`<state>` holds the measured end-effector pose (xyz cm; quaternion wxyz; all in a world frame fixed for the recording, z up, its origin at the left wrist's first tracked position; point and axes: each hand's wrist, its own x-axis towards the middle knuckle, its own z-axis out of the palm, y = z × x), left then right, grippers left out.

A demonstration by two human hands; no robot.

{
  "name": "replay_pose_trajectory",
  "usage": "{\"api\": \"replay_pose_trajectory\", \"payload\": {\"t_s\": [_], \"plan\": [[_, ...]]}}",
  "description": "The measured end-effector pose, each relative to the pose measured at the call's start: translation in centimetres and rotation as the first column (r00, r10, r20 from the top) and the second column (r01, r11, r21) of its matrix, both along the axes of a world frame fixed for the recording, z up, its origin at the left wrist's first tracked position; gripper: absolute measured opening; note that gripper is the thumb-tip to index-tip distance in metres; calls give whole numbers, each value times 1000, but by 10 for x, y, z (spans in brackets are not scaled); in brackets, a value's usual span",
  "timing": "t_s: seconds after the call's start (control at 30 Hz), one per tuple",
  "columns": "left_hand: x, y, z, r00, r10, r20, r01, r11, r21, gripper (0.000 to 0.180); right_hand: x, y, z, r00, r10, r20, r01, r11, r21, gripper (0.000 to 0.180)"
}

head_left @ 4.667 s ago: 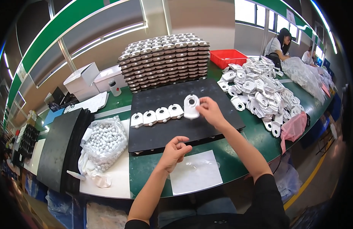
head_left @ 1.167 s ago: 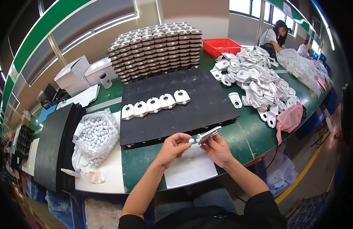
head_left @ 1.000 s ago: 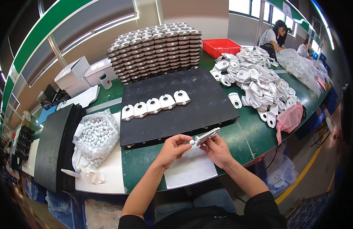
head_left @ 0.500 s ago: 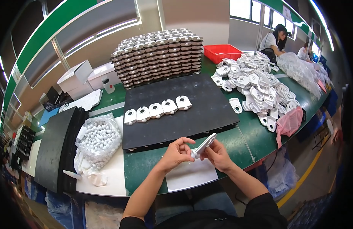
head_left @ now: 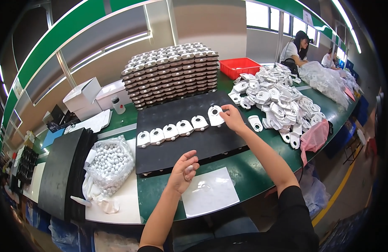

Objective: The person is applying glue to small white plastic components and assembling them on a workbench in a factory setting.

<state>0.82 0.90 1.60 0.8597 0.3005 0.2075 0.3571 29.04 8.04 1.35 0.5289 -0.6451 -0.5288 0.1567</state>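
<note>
My right hand (head_left: 233, 118) grips a white plastic part (head_left: 216, 120) with a round, dark-centred hole by its edge. It holds the part over the black board (head_left: 168, 156), at the right end of a row of several like parts (head_left: 184, 127). White balls show along the lower ends of the row. Nearer to me, my left hand (head_left: 182, 174) is raised with curled fingers, a small white ball (head_left: 189, 168) held among them. A white sheet (head_left: 211, 192) lies beside that hand on the green table.
A clear bag of white balls (head_left: 108, 161) stands left of the board. On the right is a heap of white parts (head_left: 278, 98) with a pink mesh cloth (head_left: 314, 136). Loaded trays (head_left: 171, 77) are stacked behind, near a red bin (head_left: 239, 67). A co-worker (head_left: 298, 52) sits far right.
My right hand has carried the white part forward from above the sheet to the row's right end. My left hand has let go of the part and moved slightly left.
</note>
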Motion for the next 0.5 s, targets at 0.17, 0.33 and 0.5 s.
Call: {"api": "replay_pose_trajectory", "payload": {"t_s": [0.17, 0.33, 0.5], "plan": [[-2, 0, -2, 998, -10, 64, 15, 996, -93, 40, 7, 33, -12, 998, -50, 42, 58, 974, -221, 24], [0, 0, -3, 999, -28, 39, 30, 997, -75, 32, 10, 31, -3, 991, -2, 135, 37, 967, -253, 21], [1, -4, 1, 998, -49, -44, 48, 998, -28, 22, 46, -7, 11, 910, -45, 412, 55, 998, -12, 19]]}}
